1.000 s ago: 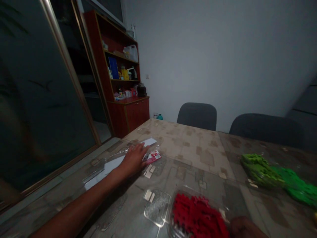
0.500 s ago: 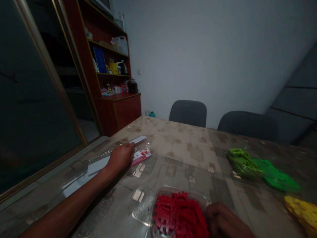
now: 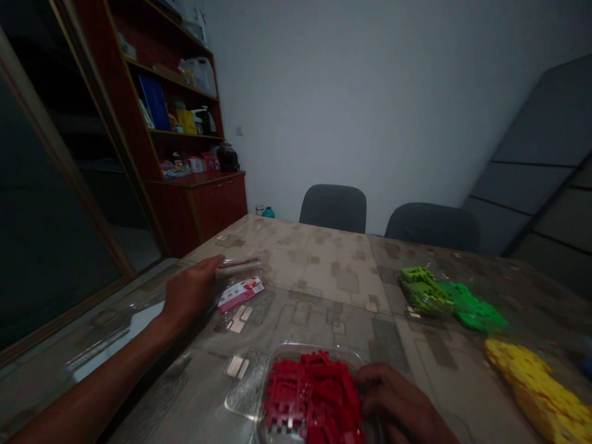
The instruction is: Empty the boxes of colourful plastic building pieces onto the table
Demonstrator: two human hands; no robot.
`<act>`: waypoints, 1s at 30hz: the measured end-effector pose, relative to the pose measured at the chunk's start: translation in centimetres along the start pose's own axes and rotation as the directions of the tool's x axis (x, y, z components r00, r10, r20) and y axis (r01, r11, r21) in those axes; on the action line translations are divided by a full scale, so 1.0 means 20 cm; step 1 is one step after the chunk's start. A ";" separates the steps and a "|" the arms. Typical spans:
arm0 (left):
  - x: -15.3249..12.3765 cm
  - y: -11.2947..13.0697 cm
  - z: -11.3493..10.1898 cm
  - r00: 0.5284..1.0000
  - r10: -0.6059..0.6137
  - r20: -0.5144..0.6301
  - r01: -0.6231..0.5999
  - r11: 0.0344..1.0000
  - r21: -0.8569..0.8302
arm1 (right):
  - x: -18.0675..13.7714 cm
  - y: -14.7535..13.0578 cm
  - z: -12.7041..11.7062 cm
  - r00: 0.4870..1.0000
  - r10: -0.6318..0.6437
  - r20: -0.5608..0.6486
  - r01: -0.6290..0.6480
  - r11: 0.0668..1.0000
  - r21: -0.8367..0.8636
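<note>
My left hand [image 3: 192, 290] reaches across the left of the table, its fingers closed at the edge of a thin, clear plastic piece [image 3: 239, 265] that is tilted nearly edge-on. Just below it lies a red-and-white printed card [image 3: 242, 293]. My right hand [image 3: 398, 398] is at the right side of a clear plastic tub [image 3: 319, 346], fingers curled against its rim. Red interlocking plastic pieces [image 3: 314, 394] fill the tub. Its lid [image 3: 243, 394] seems to stick out at the left. My right fingertips are partly hidden.
Packs of lime-green pieces [image 3: 425, 290], green pieces [image 3: 476, 306] and yellow pieces [image 3: 536, 382] lie on the right. A white sheet in clear plastic [image 3: 108, 351] lies beside my left forearm. Two grey chairs [image 3: 333, 206] stand beyond the patterned table [image 3: 314, 259].
The view has turned to the right, so things sit further left. The plastic piece at my left hand has gone from lying nearly flat to tilted edge-on. My right hand stays at the tub.
</note>
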State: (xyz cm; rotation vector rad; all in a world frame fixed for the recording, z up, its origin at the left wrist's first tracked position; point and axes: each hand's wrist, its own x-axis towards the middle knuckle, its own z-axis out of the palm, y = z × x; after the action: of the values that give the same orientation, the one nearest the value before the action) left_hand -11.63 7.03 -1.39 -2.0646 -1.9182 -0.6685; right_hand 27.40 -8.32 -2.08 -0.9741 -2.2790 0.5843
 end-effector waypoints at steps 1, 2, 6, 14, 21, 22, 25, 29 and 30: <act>0.00 0.00 -0.01 1.000 0.003 -0.010 -0.003 1.000 0.023 | 0.00 0.01 0.00 0.999 -0.014 -0.031 0.014 1.000 0.000; 0.01 0.00 -0.02 1.000 0.006 -0.023 -0.005 0.999 0.035 | -0.01 0.02 0.00 0.998 -0.019 -0.064 0.019 1.000 -0.005; 0.03 -0.02 -0.03 0.988 -0.018 -0.156 0.010 0.999 -0.052 | -0.03 0.06 0.01 0.985 0.042 -0.166 -0.053 0.997 -0.062; 0.06 0.10 -0.16 0.948 -0.172 -0.268 0.026 0.880 -0.473 | -0.04 0.12 0.02 0.896 0.248 -0.369 -0.253 0.967 0.036; -0.04 0.32 -0.24 0.980 -0.195 0.046 0.141 0.511 -0.848 | 0.01 0.14 -0.02 0.826 0.495 -0.270 -0.425 0.861 0.278; -0.05 0.33 -0.25 0.979 -0.195 0.065 0.153 0.482 -0.862 | 0.02 0.13 -0.02 0.823 0.504 -0.262 -0.422 0.852 0.310; -0.07 0.37 -0.27 0.973 -0.195 0.124 0.197 0.418 -0.887 | 0.09 0.10 -0.01 0.824 0.516 -0.235 -0.411 0.829 0.379; -0.10 0.40 -0.29 0.972 -0.169 0.162 0.218 0.399 -0.891 | 0.19 0.06 0.00 0.832 0.512 -0.211 -0.395 0.816 0.423; -0.11 0.41 -0.29 0.973 -0.158 0.169 0.220 0.398 -0.891 | 0.21 0.05 0.01 0.837 0.507 -0.207 -0.385 0.814 0.435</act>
State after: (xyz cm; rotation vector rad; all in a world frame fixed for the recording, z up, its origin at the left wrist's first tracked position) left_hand -4.48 1.50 3.73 -2.3645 -2.0449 -2.1571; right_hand 25.39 -4.55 -1.34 -1.3109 -1.5680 0.9522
